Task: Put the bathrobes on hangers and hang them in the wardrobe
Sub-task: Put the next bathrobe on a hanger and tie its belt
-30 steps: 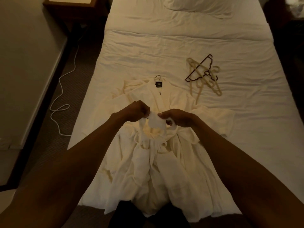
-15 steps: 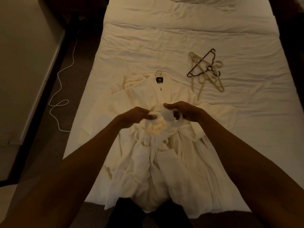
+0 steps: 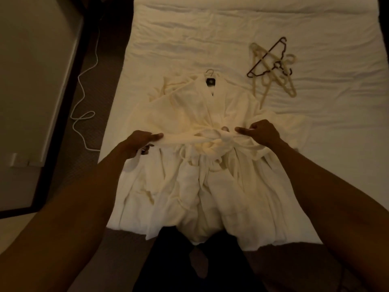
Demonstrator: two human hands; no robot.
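A cream bathrobe (image 3: 189, 114) lies flat on the bed, collar away from me, with a hanger hook (image 3: 210, 71) poking out above its dark neck label. Its belt (image 3: 197, 138) is knotted at the waist. My left hand (image 3: 139, 142) grips the belt's left end and my right hand (image 3: 260, 133) pinches the right end, the two held wide apart with the belt stretched between them. The robe's hem hangs over the bed's near edge.
A pile of spare hangers (image 3: 271, 66), one dark and several cream, lies on the white bed (image 3: 315, 144) to the right of the robe. A white cable (image 3: 84, 114) snakes on the dark carpet left of the bed. A wall with dark skirting (image 3: 63, 102) stands at left.
My hands were close together at the robe's waist working the belt. They have now pulled apart sideways, drawing the belt tight. The view has tilted down towards the robe.
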